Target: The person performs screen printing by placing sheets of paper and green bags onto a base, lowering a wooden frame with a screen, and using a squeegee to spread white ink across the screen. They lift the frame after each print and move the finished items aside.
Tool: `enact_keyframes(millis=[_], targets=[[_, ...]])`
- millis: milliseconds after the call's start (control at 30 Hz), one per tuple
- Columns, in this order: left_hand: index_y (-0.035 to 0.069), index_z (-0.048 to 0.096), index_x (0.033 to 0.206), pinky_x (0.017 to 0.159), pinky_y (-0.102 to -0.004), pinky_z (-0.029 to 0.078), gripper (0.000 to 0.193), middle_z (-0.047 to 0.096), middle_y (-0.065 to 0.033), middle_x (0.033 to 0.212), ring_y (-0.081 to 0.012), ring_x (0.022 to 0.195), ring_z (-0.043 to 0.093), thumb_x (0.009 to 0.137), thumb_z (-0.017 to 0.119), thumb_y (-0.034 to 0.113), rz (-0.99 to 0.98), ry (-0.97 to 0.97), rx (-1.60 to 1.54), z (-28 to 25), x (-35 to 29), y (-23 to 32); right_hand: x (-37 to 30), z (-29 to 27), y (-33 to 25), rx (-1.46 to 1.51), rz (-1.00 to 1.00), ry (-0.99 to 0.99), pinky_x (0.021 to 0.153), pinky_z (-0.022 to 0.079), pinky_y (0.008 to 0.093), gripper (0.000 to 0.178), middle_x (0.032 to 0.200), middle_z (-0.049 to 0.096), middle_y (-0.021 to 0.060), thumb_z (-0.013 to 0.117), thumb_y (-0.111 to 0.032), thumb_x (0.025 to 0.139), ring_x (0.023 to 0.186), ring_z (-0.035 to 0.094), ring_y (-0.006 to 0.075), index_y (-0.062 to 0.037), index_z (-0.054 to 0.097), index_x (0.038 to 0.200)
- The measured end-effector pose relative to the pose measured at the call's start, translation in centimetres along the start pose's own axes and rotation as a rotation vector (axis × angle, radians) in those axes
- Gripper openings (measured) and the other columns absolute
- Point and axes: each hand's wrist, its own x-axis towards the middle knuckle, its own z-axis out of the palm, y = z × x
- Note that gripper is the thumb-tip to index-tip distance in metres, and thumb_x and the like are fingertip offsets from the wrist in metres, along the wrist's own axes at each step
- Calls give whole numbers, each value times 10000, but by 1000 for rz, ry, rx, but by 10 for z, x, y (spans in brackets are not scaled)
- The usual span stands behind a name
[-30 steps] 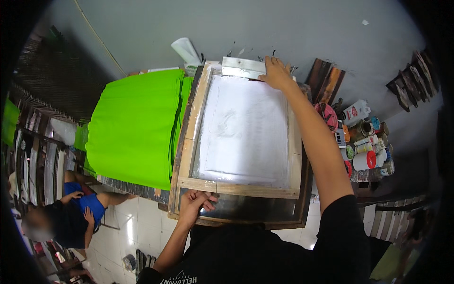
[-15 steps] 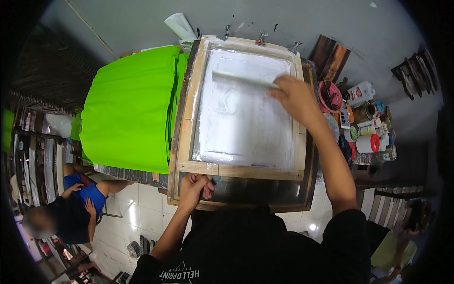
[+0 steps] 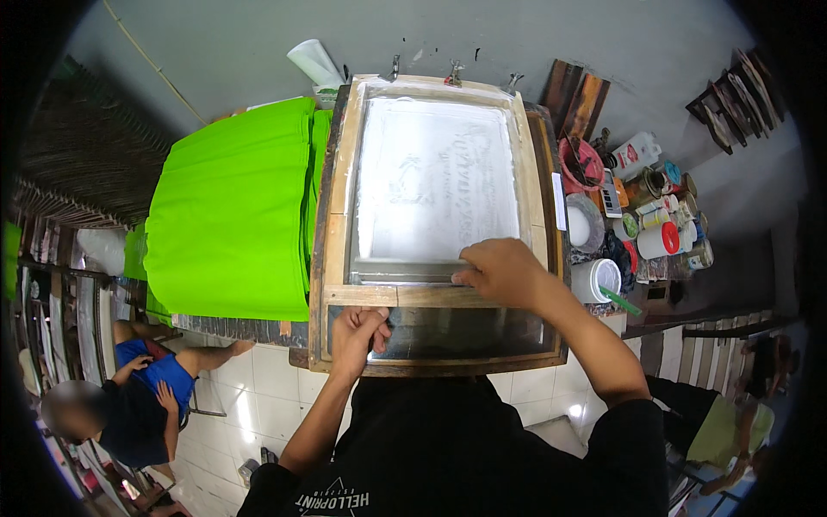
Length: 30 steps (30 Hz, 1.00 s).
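My right hand grips the right end of a long, straight squeegee, which lies across the near end of a wooden screen-printing frame. White ink covers the mesh, and faint lettering and a small emblem show through it. Against the frame's near rail, my left hand is closed with its fingers curled; whether they pinch anything is hidden. Beneath the frame lies a dark board with a wooden edge.
A thick stack of bright green fabric stands to the left. Right of the frame are a white tub with a green stick, a pink basin and several jars. Metal clamps line the far edge. A person sits at lower left.
My right hand has drawn the squeegee from the far part of the mesh to its near end. The lettering now shows in the ink. My left hand stays by the near rail.
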Motion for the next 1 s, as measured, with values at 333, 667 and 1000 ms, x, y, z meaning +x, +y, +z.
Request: enact_keyframes(millis=[333, 667, 1000], targets=[[-18, 650, 924, 469, -236, 356, 163, 607, -66, 642, -94, 478, 476, 913, 704, 136, 66, 13, -71, -2, 1, -18, -17, 27, -9, -252, -120, 241, 678, 529, 393, 95, 805, 618, 67, 662, -135, 860, 802, 629, 260, -71, 594, 876], [-27, 642, 882, 485, -251, 372, 132, 596, -77, 619, -116, 463, 478, 893, 678, 100, 73, 20, -105, -3, -1, -17, 102, -5, 101, -311, -77, 319, 757, 532, 440, 137, 849, 668, 107, 654, -203, 915, 862, 663, 304, -72, 616, 906], [-141, 603, 1080, 819, -394, 605, 374, 699, -314, 1093, -370, 945, 732, 918, 468, 168, -272, -89, -374, -20, 0, 3, 211, -96, 168, -31, 240, 79, 852, 501, 465, 388, 998, 722, 202, 748, -352, 874, 958, 677, 377, -60, 726, 1130]])
